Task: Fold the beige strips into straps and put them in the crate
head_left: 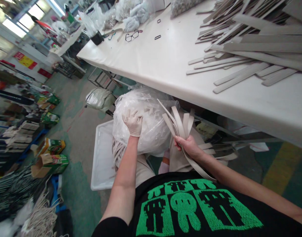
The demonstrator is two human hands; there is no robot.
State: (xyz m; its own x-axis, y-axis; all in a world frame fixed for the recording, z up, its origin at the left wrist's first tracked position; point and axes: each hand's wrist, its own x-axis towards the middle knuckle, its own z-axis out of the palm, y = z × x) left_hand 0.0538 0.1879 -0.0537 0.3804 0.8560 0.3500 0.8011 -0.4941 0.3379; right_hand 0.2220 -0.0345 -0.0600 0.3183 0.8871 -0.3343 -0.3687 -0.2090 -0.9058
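My left hand [133, 123], in a pale glove, lies with fingers spread on a large clear plastic bag [153, 131] in front of my knees. Whitish contents show faintly through the plastic. My right hand [189, 146] is bare and closed around a bunch of beige straps [179, 121]. Their upper ends fan out above the fist, and the lower ends trail back past my wrist toward my lap. More strap ends [210, 149] lie beneath my right forearm. Beside the bag, a white plastic bin [101, 158] holds further strips.
A white-topped table [165, 69] runs across ahead, its edge above my right hand. On it are a pile of beige straps [252, 49], eyeglasses [132, 36], small dark buckles [157, 37] and plastic bags. A wrapped stool [100, 98] and cardboard boxes [49, 164] stand at left.
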